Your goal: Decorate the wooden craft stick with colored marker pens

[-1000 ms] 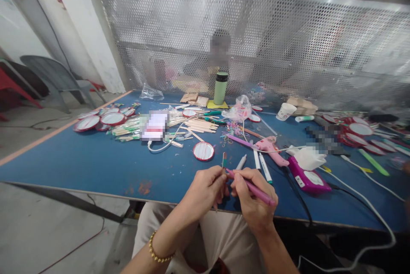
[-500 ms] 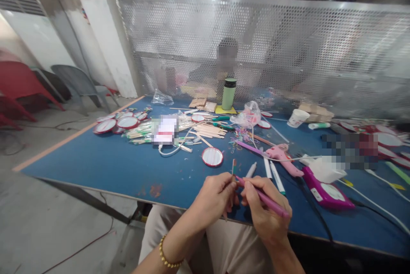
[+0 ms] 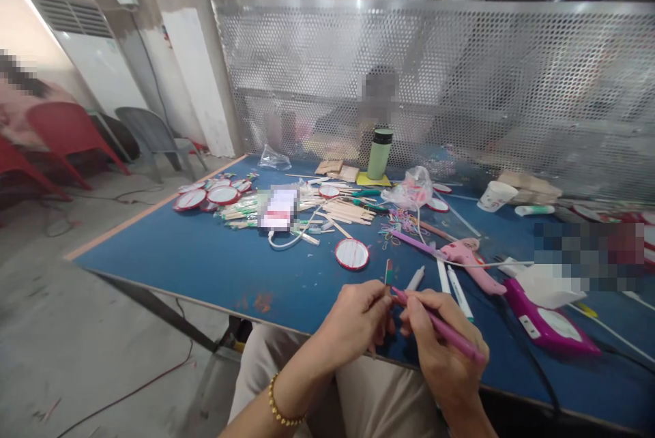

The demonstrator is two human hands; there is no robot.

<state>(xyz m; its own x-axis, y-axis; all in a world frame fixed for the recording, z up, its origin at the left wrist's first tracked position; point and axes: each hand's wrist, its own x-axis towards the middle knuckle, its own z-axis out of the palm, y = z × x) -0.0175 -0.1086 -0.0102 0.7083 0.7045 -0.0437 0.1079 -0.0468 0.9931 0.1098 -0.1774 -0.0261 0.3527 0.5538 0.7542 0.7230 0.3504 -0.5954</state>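
Note:
In front of me, at the table's near edge, my left hand (image 3: 358,318) is closed on a thin wooden stick (image 3: 389,274). Its upper end stands upright above the fingers, with a reddish tip and a green band. A slim pink pen (image 3: 458,341) is in my right hand (image 3: 447,373), held as for writing. The pen's point is at the stick, just above the left fingers; whether it touches I cannot tell. Beyond the hands lies a round, red-rimmed white disc (image 3: 352,254). Near the right hand are a grey marker (image 3: 416,279) and a white marker (image 3: 460,293).
Bundled wooden sticks (image 3: 348,211), a phone (image 3: 280,209) on a cable and more red-rimmed discs (image 3: 223,194) lie left of centre. A green bottle (image 3: 379,155) stands behind. To the right are a pink glue gun (image 3: 473,267), a magenta device (image 3: 550,329) and a paper cup (image 3: 496,196).
My view has swung slightly left, so everything appears shifted right. Both hands keep their grips, with the pen still at the stick. A person's blurred shape now shows at the far left.

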